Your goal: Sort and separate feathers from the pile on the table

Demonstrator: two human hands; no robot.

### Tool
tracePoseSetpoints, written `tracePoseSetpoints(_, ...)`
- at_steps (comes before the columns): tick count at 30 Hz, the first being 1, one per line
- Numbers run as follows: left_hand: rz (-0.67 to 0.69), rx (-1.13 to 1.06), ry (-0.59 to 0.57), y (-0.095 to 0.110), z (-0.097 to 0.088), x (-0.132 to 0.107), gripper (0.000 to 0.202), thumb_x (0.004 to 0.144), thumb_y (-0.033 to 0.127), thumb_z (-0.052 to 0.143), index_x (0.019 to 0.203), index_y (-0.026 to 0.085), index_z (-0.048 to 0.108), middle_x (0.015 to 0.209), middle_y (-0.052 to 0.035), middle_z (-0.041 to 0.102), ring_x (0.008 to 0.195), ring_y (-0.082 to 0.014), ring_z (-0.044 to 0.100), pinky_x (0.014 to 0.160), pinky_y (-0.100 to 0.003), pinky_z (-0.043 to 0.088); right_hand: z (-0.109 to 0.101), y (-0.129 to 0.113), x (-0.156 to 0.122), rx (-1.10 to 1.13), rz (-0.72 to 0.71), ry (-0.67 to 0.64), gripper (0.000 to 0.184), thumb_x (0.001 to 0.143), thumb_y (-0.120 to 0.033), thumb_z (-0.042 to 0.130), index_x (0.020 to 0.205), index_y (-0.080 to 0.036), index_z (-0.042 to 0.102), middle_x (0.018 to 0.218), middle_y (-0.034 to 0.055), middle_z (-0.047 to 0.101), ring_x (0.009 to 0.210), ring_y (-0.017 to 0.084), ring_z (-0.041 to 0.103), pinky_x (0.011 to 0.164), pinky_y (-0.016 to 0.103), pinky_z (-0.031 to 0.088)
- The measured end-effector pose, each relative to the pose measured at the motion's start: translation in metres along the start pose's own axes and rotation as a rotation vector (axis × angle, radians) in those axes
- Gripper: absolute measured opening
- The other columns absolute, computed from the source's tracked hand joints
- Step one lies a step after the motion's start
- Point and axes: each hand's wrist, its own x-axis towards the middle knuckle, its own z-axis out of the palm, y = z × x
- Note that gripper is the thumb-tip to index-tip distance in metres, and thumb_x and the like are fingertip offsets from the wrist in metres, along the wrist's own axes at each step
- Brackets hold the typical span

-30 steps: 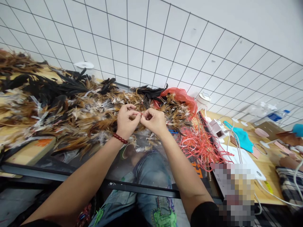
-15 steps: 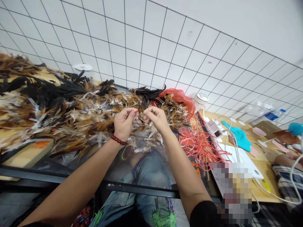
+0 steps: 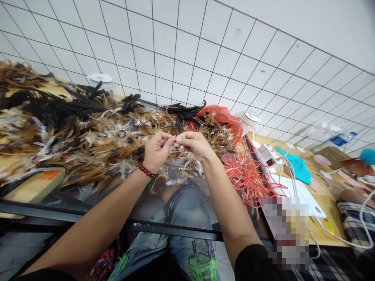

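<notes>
My left hand (image 3: 158, 150), with a dark red bead bracelet (image 3: 147, 170) at the wrist, is closed in a pinch. A tiny reddish bit shows at its thumb and fingertip, too small to name. My right hand (image 3: 193, 143) is also pinched, its fingertips meeting those of the left; whatever lies between them is hidden. Both hands are over a wide spread of brown and white feathers (image 3: 117, 150). Black feathers (image 3: 52, 107) lie farther back on the left. Right of my hands is a tangle of red-pink strings (image 3: 244, 171).
A red plastic bag (image 3: 221, 117) and a lidded white container (image 3: 250, 120) stand behind the feathers. To the right are a power adapter (image 3: 267, 153), white cables, a turquoise cloth (image 3: 300, 168) and a water bottle (image 3: 345, 138). A black wire grid (image 3: 191, 66) borders the back.
My right hand has moved left and my left hand slightly right, so the fingertips that were apart now meet. The view has shifted a little.
</notes>
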Motion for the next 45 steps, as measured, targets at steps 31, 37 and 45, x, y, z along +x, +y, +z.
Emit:
tracePoseSetpoints(31, 0.293, 0.292, 0.177, -0.017, -0.014, 0.012, 0.022, 0.091, 0.035, 0.050, 0.083, 0.018, 0.060, 0.069, -0.0011, 0.061, 0.066, -0.0134, 0.057, 0.067, -0.026, 0.045, 0.000, 0.004, -0.004, -0.192, 0.117, -0.287, 0.013, 0.056, -0.026, 0.062, 0.062, -0.015, 0.057, 0.052, -0.0067, 0.047, 0.046, 0.004, 0.039, 0.044, 0.016, 0.043)
tracePoseSetpoints(37, 0.154, 0.292, 0.188, -0.018, -0.016, 0.019, 0.019, 0.086, 0.032, 0.056, 0.079, 0.017, 0.065, 0.072, -0.0025, 0.065, 0.068, -0.0133, 0.058, 0.070, -0.025, 0.045, -0.015, -0.003, -0.002, -0.093, 0.119, -0.101, 0.010, 0.055, -0.024, 0.057, 0.061, -0.017, 0.051, 0.050, -0.0079, 0.045, 0.041, 0.002, 0.027, 0.046, 0.019, 0.045)
tracePoseSetpoints(45, -0.133, -0.140, -0.143, -0.005, -0.014, 0.015, 0.024, 0.082, 0.039, 0.062, 0.073, 0.017, 0.061, 0.069, -0.0025, 0.060, 0.045, -0.0070, 0.038, 0.042, -0.020, 0.025, -0.018, -0.003, -0.001, -0.087, 0.062, -0.048, 0.010, 0.060, -0.024, 0.053, 0.063, -0.019, 0.045, 0.053, -0.0077, 0.043, 0.043, 0.004, 0.026, 0.048, 0.020, 0.044)
